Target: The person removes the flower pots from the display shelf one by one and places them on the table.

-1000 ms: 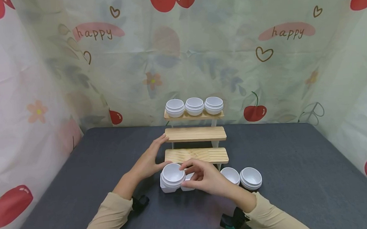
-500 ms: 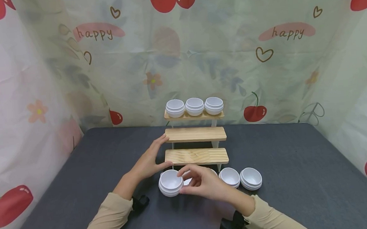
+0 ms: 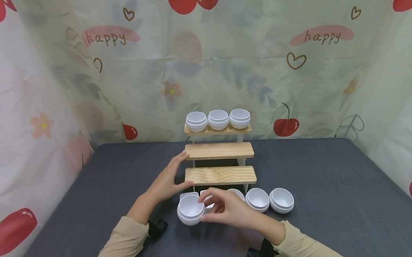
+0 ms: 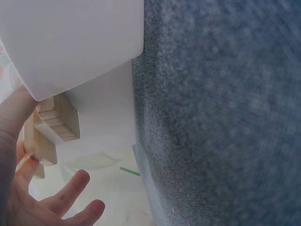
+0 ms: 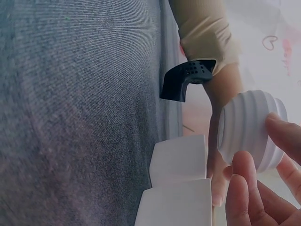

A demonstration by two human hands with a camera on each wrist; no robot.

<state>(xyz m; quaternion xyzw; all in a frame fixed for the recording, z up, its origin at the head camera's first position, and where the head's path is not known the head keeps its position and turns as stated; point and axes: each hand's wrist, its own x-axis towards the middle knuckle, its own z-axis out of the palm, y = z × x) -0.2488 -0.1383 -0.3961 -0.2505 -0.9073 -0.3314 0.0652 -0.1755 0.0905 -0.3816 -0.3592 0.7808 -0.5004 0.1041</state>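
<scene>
So we're pinching a cup by its side with our right hand, and it's hanging just above the counter, in front of the white blocks. Main worry: we're only gripping one side of it, so if our grip is slipping even a bit, the cup could be tipping or dropping. We're also working close to those blocks, so a low swing could be knocking them. Our left hand is resting against the left end of the shelf, fingers spread; if it's pushing too hard, the shelf could be sliding and the top cups toppling.
</scene>
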